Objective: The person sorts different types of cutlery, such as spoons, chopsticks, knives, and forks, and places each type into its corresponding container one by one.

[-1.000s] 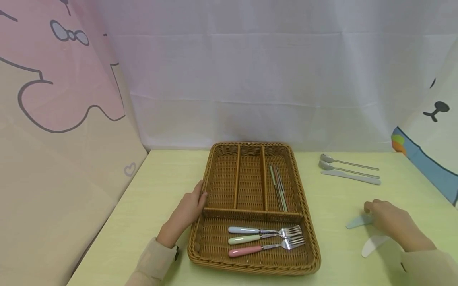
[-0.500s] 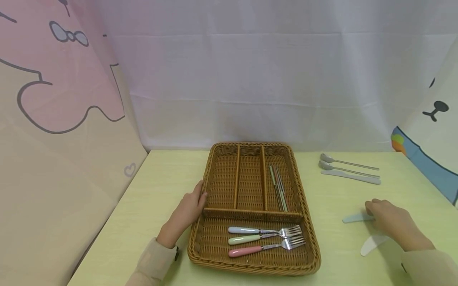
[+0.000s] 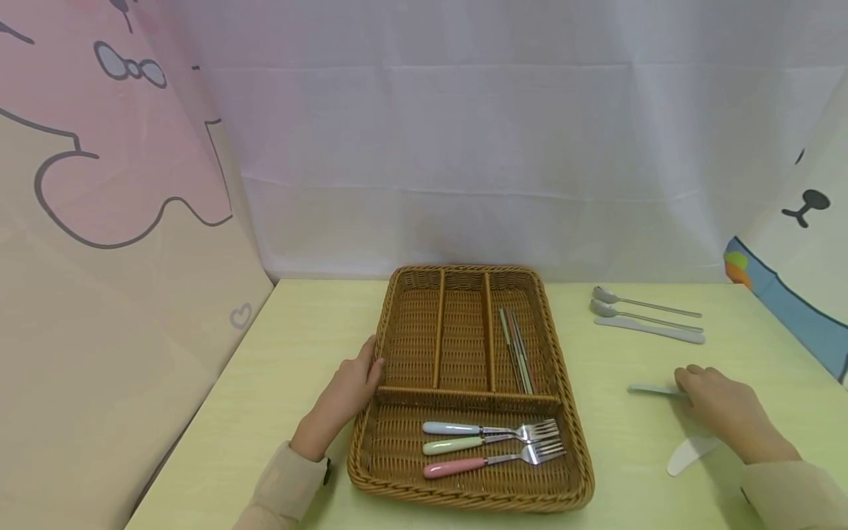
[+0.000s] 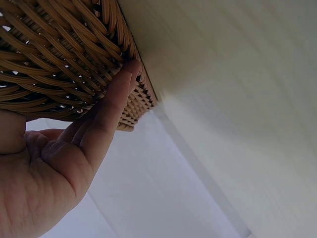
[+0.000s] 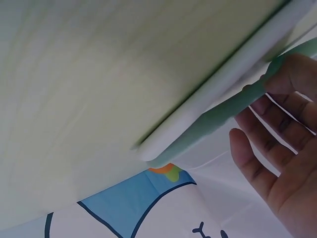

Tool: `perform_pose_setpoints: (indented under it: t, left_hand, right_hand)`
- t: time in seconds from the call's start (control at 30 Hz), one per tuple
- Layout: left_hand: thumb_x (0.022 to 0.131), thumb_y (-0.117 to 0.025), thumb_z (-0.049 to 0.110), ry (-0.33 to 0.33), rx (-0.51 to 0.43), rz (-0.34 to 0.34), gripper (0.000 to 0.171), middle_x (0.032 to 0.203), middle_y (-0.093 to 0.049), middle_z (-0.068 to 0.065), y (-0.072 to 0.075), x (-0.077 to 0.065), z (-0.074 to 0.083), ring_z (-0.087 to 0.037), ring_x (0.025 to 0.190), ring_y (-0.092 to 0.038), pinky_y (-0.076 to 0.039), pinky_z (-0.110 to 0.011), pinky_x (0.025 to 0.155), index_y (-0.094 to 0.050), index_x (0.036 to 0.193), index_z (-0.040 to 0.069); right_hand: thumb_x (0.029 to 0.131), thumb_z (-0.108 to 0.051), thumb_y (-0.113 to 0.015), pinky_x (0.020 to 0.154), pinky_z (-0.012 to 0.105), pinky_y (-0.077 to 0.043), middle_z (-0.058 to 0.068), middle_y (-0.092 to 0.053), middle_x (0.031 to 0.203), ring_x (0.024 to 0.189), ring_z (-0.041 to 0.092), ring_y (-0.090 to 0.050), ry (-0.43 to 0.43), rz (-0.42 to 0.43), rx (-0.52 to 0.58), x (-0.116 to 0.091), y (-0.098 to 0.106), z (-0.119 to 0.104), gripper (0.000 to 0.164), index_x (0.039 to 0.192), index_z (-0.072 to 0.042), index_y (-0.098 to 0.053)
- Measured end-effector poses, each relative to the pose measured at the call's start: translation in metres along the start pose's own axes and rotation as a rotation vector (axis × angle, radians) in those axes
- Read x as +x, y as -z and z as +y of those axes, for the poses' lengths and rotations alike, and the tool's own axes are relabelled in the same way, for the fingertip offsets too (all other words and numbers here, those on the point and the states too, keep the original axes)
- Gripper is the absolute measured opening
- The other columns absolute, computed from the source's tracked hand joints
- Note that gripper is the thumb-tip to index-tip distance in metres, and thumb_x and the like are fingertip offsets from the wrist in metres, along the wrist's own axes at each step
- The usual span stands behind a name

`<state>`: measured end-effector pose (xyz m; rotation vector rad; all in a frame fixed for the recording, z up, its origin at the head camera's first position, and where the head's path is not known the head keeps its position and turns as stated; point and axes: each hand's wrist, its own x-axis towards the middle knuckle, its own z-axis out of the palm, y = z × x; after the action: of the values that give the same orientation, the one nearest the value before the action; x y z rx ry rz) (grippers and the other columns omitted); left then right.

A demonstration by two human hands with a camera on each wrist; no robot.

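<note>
Between right fingers [image 5: 293,75], green knife [image 5: 220,115], blade [image 3: 651,389] leftward

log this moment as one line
left hand: holds basket | right hand: pinches green knife | forks: in basket | spoons: on table

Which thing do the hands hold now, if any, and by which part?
The right hand pinches the green knife near its middle. The left hand touches the basket's left side; whether it grips is unclear.
</note>
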<state>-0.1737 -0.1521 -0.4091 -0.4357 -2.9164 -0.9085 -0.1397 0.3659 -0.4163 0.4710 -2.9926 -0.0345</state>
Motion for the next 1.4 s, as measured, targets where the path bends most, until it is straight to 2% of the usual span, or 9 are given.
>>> perform_pose_setpoints:
  t: [0.37,0.53,0.77,1.1,1.4]
  left_hand:
    - [0.097,-0.042,0.016,-0.001,0.000,0.003,0.050,0.042,-0.036,0.004,0.001,0.000,0.002,-0.006,0.030,-0.027,-0.026,-0.020,0.032,-0.026,0.138,-0.009]
    - [0.097,-0.042,0.016,0.006,0.002,-0.001,0.050,0.042,-0.035,0.004,0.002,0.000,0.002,-0.006,0.031,-0.026,-0.025,-0.020,0.033,-0.026,0.138,-0.009]
    - [0.097,-0.043,0.014,0.002,0.013,0.009,0.050,0.042,-0.034,0.004,0.001,-0.001,0.001,-0.006,0.031,-0.026,-0.026,-0.021,0.033,-0.027,0.138,-0.009]
    - [0.097,-0.042,0.015,-0.021,0.005,0.030,0.049,0.042,-0.034,0.005,0.002,-0.002,0.004,-0.001,0.029,-0.022,-0.025,-0.021,0.033,-0.028,0.138,-0.008]
    - [0.097,-0.043,0.015,-0.011,0.010,0.008,0.050,0.042,-0.035,0.005,0.001,0.000,0.001,-0.005,0.031,-0.026,-0.025,-0.020,0.033,-0.026,0.137,-0.010]
  right_hand:
    - [0.069,0.006,-0.063,0.037,0.041,-0.042,0.005,-0.048,0.065,0.055,0.024,-0.048,0.010,0.106,-0.005,0.007,-0.002,0.001,0.017,0.075,-0.003,-0.049]
    - [0.067,0.007,-0.060,0.036,0.040,-0.043,0.007,-0.052,0.067,0.057,0.026,-0.051,0.028,0.164,0.017,0.014,0.006,-0.007,0.017,0.081,-0.001,-0.054]
    - [0.062,0.009,-0.060,0.031,0.034,-0.037,0.003,-0.048,0.063,0.054,0.023,-0.048,0.090,0.275,0.001,0.024,0.015,-0.022,0.023,0.080,-0.004,-0.055]
    - [0.062,0.011,-0.063,0.034,0.028,-0.035,0.004,-0.051,0.066,0.056,0.020,-0.047,0.135,0.310,0.005,0.036,0.026,-0.040,0.026,0.084,-0.002,-0.062]
    - [0.062,0.013,-0.063,0.037,0.028,-0.038,0.006,-0.053,0.067,0.057,0.022,-0.048,0.190,0.353,-0.015,0.048,0.038,-0.058,0.025,0.082,-0.003,-0.064]
